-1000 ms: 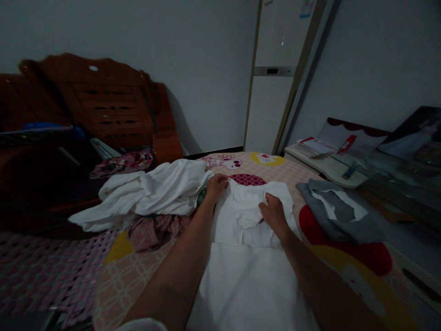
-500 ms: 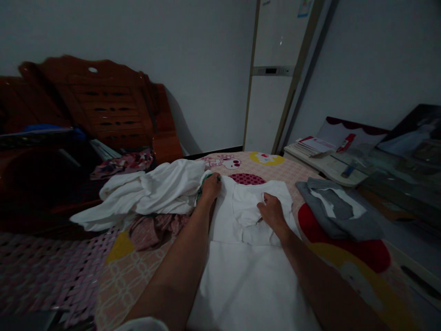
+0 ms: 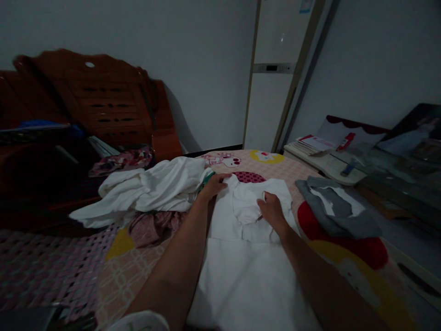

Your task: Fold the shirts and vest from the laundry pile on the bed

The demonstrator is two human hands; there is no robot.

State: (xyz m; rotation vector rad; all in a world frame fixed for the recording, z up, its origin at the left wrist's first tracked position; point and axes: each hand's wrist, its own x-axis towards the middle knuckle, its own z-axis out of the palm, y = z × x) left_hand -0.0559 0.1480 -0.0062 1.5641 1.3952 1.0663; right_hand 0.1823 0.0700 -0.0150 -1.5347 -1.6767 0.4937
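A white garment (image 3: 248,257) lies spread flat on the patterned bed cover (image 3: 347,250) in front of me. My left hand (image 3: 215,185) rests at the garment's far left corner, fingers closed on the fabric edge. My right hand (image 3: 270,209) lies on the folded upper part of the same garment, fingers curled and pinching a fold of the white cloth. Both forearms stretch forward over the garment.
A heap of white clothes (image 3: 151,191) lies left of my left hand, with a pinkish patterned cloth (image 3: 155,226) below it. A folded grey garment (image 3: 339,209) sits to the right. A wooden headboard (image 3: 99,105), a tall white air conditioner (image 3: 272,78) and papers (image 3: 317,145) stand behind.
My left hand has shifted slightly along the garment's far left corner, fingers reaching a bit further right. My right hand has stayed on the fold. The view has tilted a little.
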